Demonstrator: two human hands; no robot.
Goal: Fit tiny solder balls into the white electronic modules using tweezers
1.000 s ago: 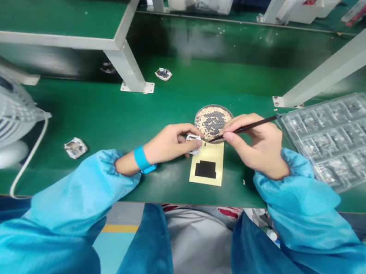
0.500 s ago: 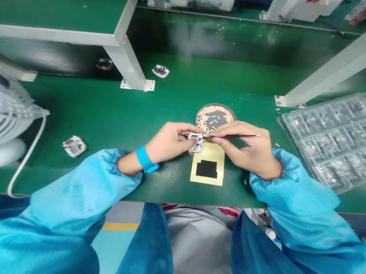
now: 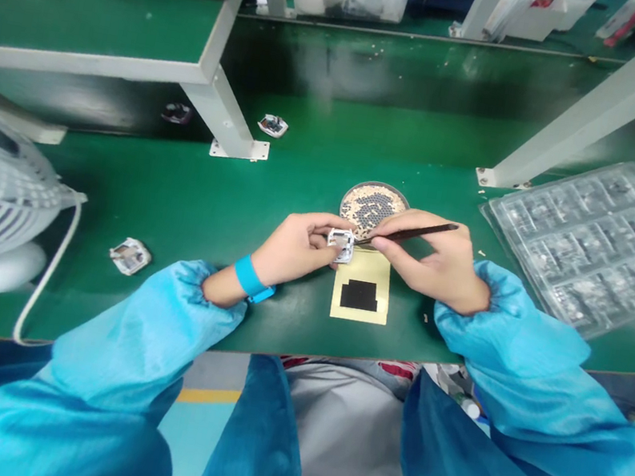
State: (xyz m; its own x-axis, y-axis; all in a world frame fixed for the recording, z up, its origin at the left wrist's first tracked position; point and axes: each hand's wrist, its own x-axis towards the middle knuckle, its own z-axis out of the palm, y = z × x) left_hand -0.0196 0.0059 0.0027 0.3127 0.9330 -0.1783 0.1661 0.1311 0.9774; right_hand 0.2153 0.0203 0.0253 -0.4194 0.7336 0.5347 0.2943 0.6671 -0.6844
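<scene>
On the green surface [image 3: 274, 206], a clear blister tray [image 3: 496, 211] lies right of the frame, and a round dish [image 3: 378, 184] of dark and pale beads sits at centre. Above a yellow card [image 3: 365, 269], the left hand [image 3: 291, 250] has a closed grip on a small white part [image 3: 341, 244]. The right hand [image 3: 429, 261] pinches black tweezers [image 3: 415, 235] in a narrow grip, their tips just beside the part.

Bright, even light from overhead; pale glare along the far edge of the glossy tabletop [image 3: 346, 64] (soft streaks), edges bowed, no hard shadows.
</scene>
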